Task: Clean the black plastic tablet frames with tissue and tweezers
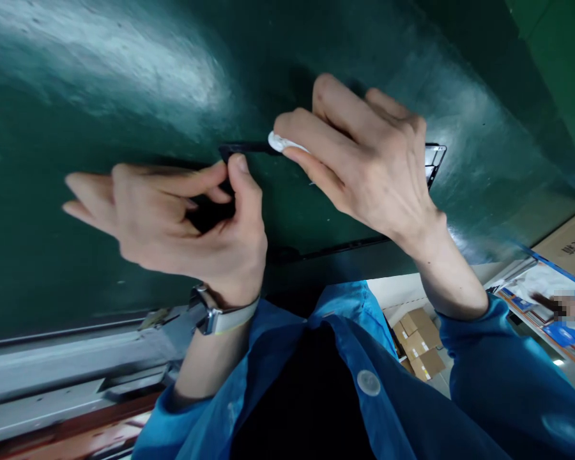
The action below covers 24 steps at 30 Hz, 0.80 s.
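Thin black rectangular frame (252,147): lies on the glossy dark-green tabletop (76,121), its left far corner at the left hand's fingertips and its right end showing past the right hand; green shows through its open middle.

Small white soft wad (280,142): sits at the far bar; whether it presses on the bar or hovers just over it, an onlooker cannot tell.

Left hand (191,217): thumb and forefinger pinch the frame's left far corner, the other fingers loosely bent and fanned to the left.

Right hand (374,150): thumb and forefinger close on the white wad, knuckles raised and the back of the hand up, arched over the frame.

Handling: the work likely calls for a firm hold at the corner, with light, even pressure along the narrow bar; pushing sideways could bend it or make it skid.

Wrists: both forearms reach in from the near side, the left wrist wearing a watch with a pale strap (208,313), the right wrist bent to bring the fingertips leftward.

Blue jacket (503,383): its cuffs sit back from both wrists.

Room: brown cardboard boxes (419,338) stand stacked beyond the table's near edge, toward the right.
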Tool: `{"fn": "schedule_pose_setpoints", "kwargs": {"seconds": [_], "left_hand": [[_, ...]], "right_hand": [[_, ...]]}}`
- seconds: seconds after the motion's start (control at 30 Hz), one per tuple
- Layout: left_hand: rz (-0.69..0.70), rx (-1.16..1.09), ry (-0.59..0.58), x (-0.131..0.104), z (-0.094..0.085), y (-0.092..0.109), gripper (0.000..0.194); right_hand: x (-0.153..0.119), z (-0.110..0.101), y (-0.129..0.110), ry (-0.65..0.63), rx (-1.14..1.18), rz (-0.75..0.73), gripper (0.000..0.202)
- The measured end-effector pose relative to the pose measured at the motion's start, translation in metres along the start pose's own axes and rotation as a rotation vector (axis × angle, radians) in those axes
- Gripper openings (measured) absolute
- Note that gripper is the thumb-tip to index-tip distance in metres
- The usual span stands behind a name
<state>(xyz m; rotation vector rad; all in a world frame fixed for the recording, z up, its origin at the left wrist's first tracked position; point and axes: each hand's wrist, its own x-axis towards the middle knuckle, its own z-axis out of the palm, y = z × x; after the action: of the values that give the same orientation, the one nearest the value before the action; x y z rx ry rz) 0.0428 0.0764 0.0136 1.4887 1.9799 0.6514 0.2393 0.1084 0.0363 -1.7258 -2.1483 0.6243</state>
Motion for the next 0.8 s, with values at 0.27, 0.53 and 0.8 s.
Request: {"fn": "schedule_pose_setpoints", "kwargs": {"seconds": [0.27,0.53,0.8], "left_hand": [[0.121,0.129,0.067,-0.001,0.002,-0.001,0.055],[0.185,0.126,0.048,-0.003,-0.001,-0.009,0.045],[0.160,0.139,0.073,-0.003,0.002,-0.005,0.049]], "right_hand": [[0.008,-0.005,0.007,0.049,0.048,-0.041,0.068],[0.028,0.011,0.016,-0.066,-0.015,-0.343,0.069],[0.035,0.013,0.025,-0.012,-0.004,-0.438,0.062]]}}
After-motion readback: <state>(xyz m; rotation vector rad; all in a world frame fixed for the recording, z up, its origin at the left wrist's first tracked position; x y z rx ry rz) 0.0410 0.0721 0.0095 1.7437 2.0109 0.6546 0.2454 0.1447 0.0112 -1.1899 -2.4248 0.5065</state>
